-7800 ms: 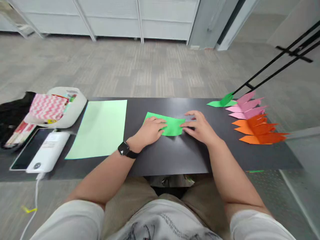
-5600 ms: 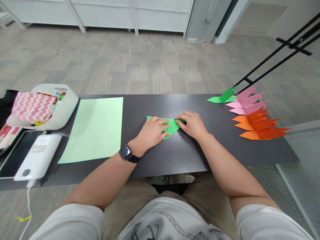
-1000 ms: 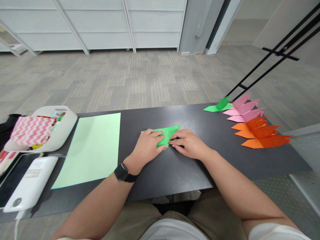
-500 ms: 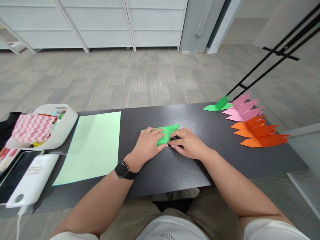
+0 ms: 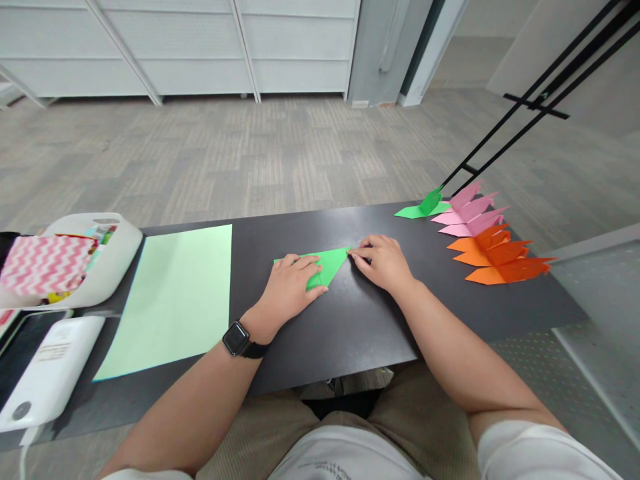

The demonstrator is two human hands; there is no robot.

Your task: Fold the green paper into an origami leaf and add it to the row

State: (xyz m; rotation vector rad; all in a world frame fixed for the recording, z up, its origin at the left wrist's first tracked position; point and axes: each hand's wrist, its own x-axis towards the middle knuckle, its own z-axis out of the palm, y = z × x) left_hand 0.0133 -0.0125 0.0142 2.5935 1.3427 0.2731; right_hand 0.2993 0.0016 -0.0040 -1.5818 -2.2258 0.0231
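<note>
A folded piece of green paper (image 5: 332, 264) lies on the dark table, its long point directed to the right. Flat across its left part rests my left hand (image 5: 293, 288), fingers stretched out and pressing it down. At the right-hand tip of the paper, my right hand (image 5: 384, 261) has its thumb and index finger pinched together on the corner. My left hand covers the paper's left side, so the folds there are partly hidden.
A light green sheet (image 5: 173, 300) lies to the left. Beyond it are a white basket (image 5: 117, 257) with a pink zigzag pouch (image 5: 47, 265) and a white power bank (image 5: 53, 370). Folded green (image 5: 417, 211), pink (image 5: 465, 212) and orange paper figures (image 5: 500, 260) stand at the right.
My right hand has moved right and slightly away from me, from the paper's lower edge to its pointed tip. My left hand stays on the paper. The whole view has shifted slightly.
</note>
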